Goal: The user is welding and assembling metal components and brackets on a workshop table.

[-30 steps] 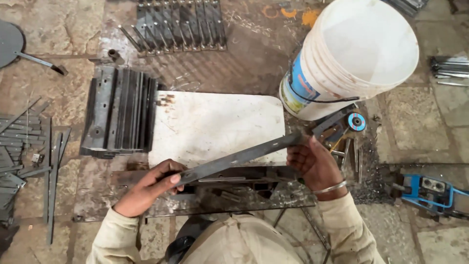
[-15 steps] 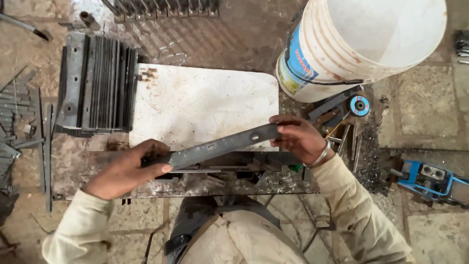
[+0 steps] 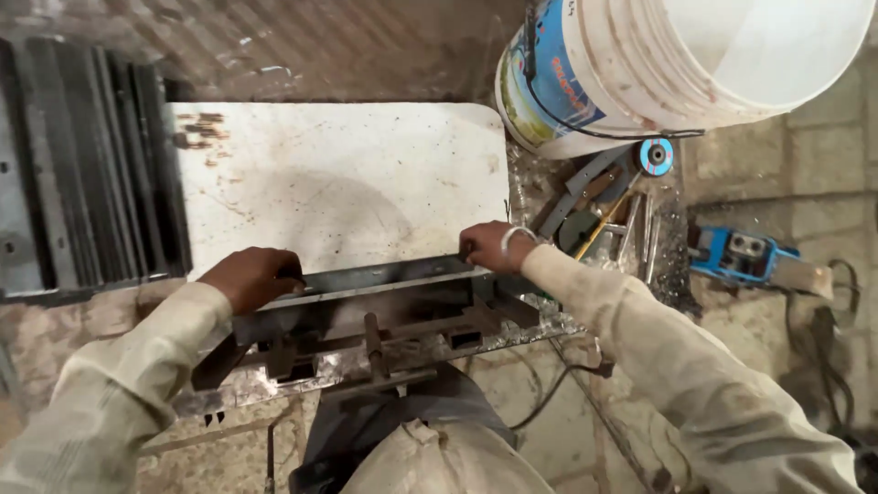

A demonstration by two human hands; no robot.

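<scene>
A: Where is the bar (image 3: 375, 274) now?

B: It is laid across the top of the jig (image 3: 366, 334), at the near edge of the white plate (image 3: 347, 183). It is held at both ends. The left hand (image 3: 249, 277) is closed over the left end, and the right hand (image 3: 492, 247) is closed over the right end, with the fingers curled on the bar's far edge.

A: How are the arms placed?

B: Both forearms are stretched forward from the body, in pale, dirty sleeves. The wrists are bent a little downward, so the hands are pressed on the bar from above. A bangle (image 3: 514, 236) is worn on the right wrist. How tight the grip is cannot be told.

A: What is needed for this step to be done well?

B: By my judgement, the bar should be seated flat in the jig along its whole length, and equal pressure should be given at both ends, so that it is not tilted. The fingers should be kept on the outer ends, away from the middle parts of the jig.

A: What is seen around?

B: A stack of bars (image 3: 82, 174) is seen at the left. A bucket (image 3: 658, 64) stands at the upper right, with a small blue disc (image 3: 656, 155) just below it, and a blue tool (image 3: 745, 256) lies on the floor at the right.
</scene>
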